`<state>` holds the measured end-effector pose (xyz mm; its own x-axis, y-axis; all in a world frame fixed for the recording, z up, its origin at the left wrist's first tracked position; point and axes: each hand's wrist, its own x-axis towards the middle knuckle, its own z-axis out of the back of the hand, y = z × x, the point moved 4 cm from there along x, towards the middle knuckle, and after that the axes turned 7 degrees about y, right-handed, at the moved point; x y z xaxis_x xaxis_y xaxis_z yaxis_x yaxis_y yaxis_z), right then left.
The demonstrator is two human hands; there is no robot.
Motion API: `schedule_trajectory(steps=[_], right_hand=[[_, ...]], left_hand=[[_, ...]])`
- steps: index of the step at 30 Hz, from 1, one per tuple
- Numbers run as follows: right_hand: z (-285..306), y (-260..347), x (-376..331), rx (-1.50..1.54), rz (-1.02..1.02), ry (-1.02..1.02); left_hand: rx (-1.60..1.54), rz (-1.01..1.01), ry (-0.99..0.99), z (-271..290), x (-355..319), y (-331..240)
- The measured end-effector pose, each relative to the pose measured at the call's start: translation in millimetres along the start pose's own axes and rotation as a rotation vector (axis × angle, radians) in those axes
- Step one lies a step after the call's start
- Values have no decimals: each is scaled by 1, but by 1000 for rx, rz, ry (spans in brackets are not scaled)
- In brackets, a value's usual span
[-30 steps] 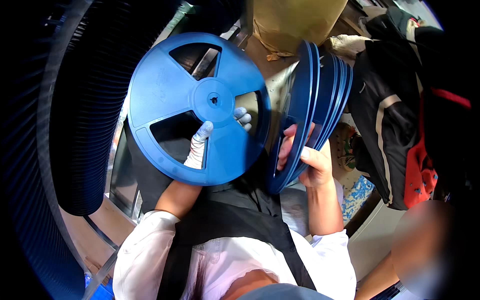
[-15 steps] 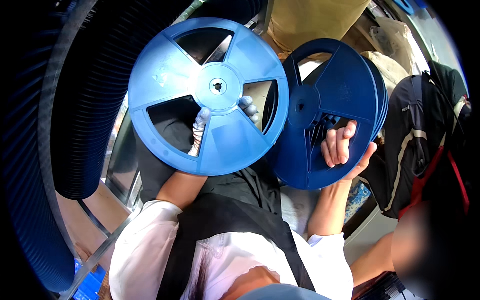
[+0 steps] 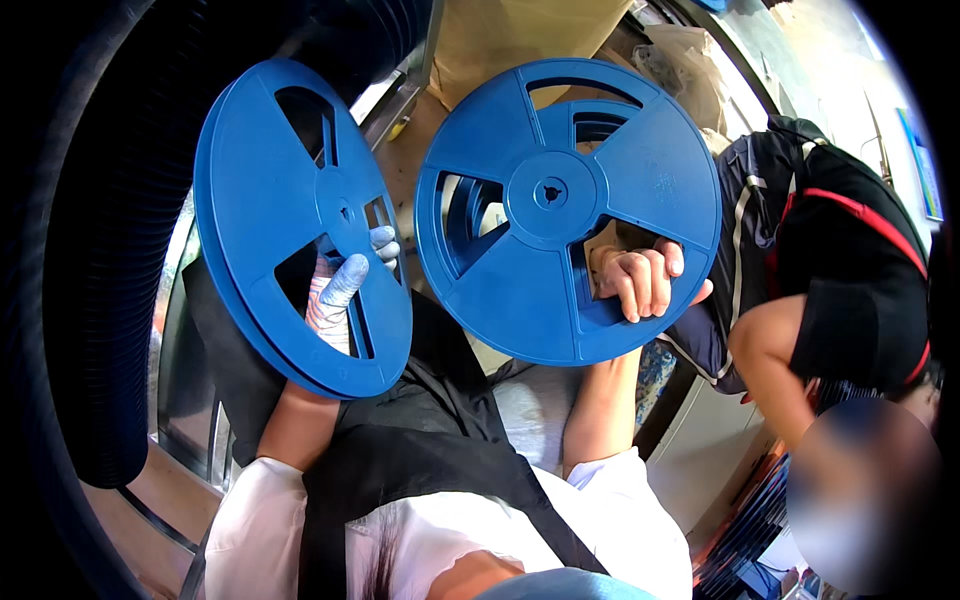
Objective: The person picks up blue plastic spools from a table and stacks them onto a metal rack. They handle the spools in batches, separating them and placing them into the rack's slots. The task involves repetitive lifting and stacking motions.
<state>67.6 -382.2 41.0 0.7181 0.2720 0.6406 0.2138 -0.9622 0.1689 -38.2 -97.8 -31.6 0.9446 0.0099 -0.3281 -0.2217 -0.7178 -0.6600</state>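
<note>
Gripping blue reel [image 3: 290, 215], left hand [image 3: 335, 295], reel stack [image 3: 565, 205], right hand [image 3: 640, 280]

Left hand [image 3: 340, 290] gloved, right hand [image 3: 640, 280] bare, both raised, clenched.

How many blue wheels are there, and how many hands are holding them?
Blue reels, held up: 2, one in the left hand (left reel), one in the right hand (right reel)
Hands holding them: 2
Gloved hands: 1, the left
Bare hands: 1, the right
Total: 2 reels, 2 hands

Dark ribbed duct [image 3: 90, 300], crouching co-worker [image 3: 850, 290]
</note>
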Motion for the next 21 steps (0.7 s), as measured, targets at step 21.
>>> schedule_trajectory(steps=[21], right_hand=[[-52,-80,-14,-636,-956,-471]], left_hand=[[-112,317,510,-69,9,48]])
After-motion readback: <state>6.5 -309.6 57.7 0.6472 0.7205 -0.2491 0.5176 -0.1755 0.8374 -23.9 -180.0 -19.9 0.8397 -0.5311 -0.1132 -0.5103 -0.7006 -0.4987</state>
